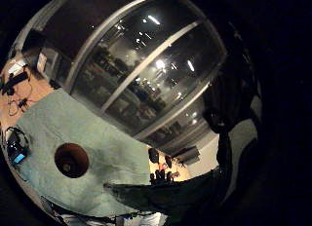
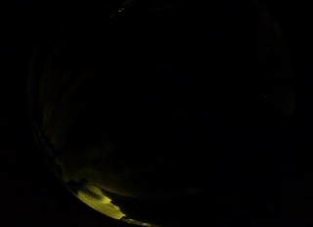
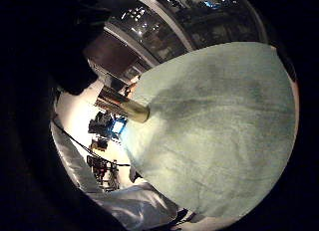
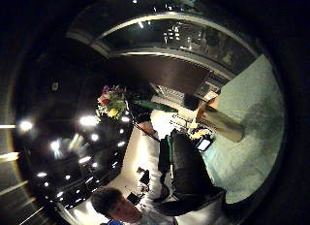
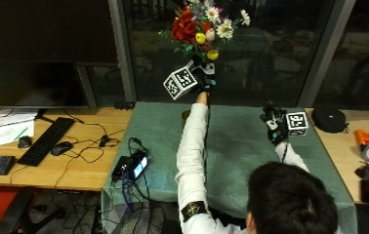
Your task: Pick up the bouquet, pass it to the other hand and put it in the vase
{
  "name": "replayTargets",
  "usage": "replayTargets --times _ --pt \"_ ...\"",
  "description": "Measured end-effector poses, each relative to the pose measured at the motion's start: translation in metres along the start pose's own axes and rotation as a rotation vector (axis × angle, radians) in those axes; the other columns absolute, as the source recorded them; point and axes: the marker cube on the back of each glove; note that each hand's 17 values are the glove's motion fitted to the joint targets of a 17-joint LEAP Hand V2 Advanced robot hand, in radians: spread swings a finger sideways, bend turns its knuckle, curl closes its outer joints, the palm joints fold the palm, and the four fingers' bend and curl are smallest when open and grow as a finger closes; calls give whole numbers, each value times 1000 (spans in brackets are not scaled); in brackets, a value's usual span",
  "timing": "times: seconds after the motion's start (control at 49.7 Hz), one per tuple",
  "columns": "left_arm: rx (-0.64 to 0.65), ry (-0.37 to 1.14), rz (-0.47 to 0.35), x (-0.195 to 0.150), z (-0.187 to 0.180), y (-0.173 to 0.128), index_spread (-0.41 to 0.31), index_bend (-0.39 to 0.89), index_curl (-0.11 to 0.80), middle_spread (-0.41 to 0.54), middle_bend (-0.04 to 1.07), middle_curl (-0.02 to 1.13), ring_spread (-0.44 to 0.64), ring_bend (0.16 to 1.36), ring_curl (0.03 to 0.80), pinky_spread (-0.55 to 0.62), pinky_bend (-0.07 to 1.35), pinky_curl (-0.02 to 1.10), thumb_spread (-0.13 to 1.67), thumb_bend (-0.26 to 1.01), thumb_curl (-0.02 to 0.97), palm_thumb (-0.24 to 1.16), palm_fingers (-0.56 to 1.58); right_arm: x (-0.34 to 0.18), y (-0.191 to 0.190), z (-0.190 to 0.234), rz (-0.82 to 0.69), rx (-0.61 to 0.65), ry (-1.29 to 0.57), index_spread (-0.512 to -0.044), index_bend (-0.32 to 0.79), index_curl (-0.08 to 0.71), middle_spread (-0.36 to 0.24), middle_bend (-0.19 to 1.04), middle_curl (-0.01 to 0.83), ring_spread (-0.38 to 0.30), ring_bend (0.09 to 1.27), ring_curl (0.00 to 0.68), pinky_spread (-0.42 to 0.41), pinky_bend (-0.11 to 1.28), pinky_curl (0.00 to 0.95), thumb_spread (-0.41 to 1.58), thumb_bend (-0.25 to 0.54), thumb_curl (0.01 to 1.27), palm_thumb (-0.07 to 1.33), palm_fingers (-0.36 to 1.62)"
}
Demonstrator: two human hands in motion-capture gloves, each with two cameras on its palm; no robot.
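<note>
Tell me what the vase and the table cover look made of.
Vase: likely unglazed terracotta; matte reddish-brown rim, dark round opening, though painted plastic is possible. Table cover: soft green cloth, perhaps felt-like; matte, with faint creases and wrinkles over the tabletop.

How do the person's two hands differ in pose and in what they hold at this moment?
The left hand is raised high above the table and grips the bouquet by its stems, flowers upward; the right hand hangs low over the green cloth and holds nothing. The left arm is stretched out, while the right stays bent nearer the body. Both wear black gloves.
</note>
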Motion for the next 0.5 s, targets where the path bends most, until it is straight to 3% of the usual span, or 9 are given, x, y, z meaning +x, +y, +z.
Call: replayTargets --times 0.121,0.181,0.282,0.383,0.463,0.503 --pt "26 -38 -8 -21 -13 -16 -324 310 574 -350 713 546 -380 745 474 -386 641 463 293 -33 769 859 1358 -4 -2 -10 19 194 207 -426 87 176 -131 193 360 -87 475 327 112 578 361 1006 -30 471 500 320" --pt "20 -42 -27 -33 -15 -17 -324 307 577 -350 711 546 -380 744 474 -386 641 463 292 -33 774 858 1359 -7 4 -8 124 139 197 -424 92 171 -126 196 361 -82 475 325 123 583 359 1009 -28 466 503 311" --pt "9 -53 -56 -55 -13 -17 -325 302 583 -345 709 547 -380 742 475 -390 640 462 291 -34 781 855 1360 5 -2 -10 49 107 186 -424 94 164 -120 193 357 -75 483 326 140 591 359 1015 -28 458 500 292" --pt "-31 -40 -82 -83 -6 -14 -326 299 589 -343 710 549 -381 743 476 -391 629 458 292 -34 789 853 1358 8 2 -6 132 20 79 -421 101 160 -118 196 356 -68 486 323 152 591 355 1016 -29 450 498 286" --pt "-111 -27 -118 -113 -1 -1 -323 273 586 -346 711 549 -381 738 474 -397 644 462 312 -48 786 827 1355 -26 14 4 186 6 65 -419 104 159 -117 199 356 -64 488 322 161 590 354 1017 -29 446 498 283" --pt "-175 -29 -138 -128 -2 9 -318 227 576 -350 715 551 -381 746 474 -406 674 471 417 -86 757 734 1357 -36 19 8 207 0 75 -419 104 158 -117 199 356 -63 489 321 164 590 353 1017 -28 444 498 283"
